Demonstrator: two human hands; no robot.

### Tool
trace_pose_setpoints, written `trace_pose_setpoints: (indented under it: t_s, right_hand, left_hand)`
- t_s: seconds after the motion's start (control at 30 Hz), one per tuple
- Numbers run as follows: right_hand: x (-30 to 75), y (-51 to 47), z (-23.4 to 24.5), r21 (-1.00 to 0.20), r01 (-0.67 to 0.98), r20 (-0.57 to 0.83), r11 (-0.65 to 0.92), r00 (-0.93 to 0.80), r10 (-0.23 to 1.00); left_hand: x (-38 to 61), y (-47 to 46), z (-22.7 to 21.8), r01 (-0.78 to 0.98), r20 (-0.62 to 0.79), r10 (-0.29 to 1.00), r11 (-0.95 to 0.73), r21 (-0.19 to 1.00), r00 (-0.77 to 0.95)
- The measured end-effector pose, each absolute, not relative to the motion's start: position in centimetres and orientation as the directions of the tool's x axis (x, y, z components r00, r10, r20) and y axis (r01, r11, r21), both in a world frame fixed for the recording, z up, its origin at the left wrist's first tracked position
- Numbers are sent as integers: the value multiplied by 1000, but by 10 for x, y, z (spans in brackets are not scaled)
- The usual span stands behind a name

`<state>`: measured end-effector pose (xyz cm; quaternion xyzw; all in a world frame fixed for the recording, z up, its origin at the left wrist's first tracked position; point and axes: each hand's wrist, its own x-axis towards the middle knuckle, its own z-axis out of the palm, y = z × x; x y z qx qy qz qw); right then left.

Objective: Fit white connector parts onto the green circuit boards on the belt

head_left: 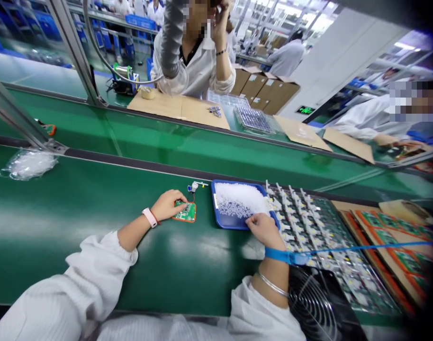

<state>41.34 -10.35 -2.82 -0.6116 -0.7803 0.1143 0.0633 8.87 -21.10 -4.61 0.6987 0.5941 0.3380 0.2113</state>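
My left hand (168, 204) rests with curled fingers on a small green circuit board (185, 213) with an orange edge, holding it flat on the green mat. A small white and blue connector part (195, 186) lies just beyond the board. My right hand (263, 230) reaches into the near edge of a blue tray (216, 210) heaped with tiny white parts (239, 199); its fingertips are bent down among them and what they pinch is hidden. A blue strap circles that wrist.
Right of the tray lies a large panel of circuit boards with white connectors (309, 222). A black fan (316, 303) sits near my right forearm. Cardboard sheets holding more boards (390, 237) lie at far right. A plastic bag (28, 163) lies at left. Co-workers sit across the conveyor.
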Motion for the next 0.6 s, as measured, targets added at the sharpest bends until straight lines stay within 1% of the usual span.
trace_pose_setpoints:
  t_s: [0.07,0.13,0.2,0.23,0.3,0.37,0.47,0.6]
  right_hand:
    - [409,-104,-23,-290,925,8,245,-254,967]
    - [393,-110,-16,-405,850,153,338,-301,941]
    - [363,-121,-11,-564,669,324,485,-361,875]
    - [345,-129,-10,-637,552,379,538,-384,842]
    - [306,-145,-14,-724,370,393,582,-471,790]
    - [275,-159,-24,-770,284,371,571,-529,763]
    - [254,-166,-41,-807,248,347,536,-535,770]
    - [256,-162,-52,-805,257,342,535,-536,772]
  left_hand:
    - [89,-211,-46,677,235,970,-217,703,66]
    - [90,-210,-44,667,250,966,-229,709,66]
    - [91,-210,-42,655,256,965,-232,719,61]
    - [91,-210,-40,648,258,964,-233,725,58]
    - [91,-211,-39,629,266,962,-241,739,56]
    - [91,-211,-38,604,282,958,-256,754,54]
    - [92,-210,-38,589,290,955,-266,763,56]
    - [92,-209,-40,591,279,959,-255,765,53]
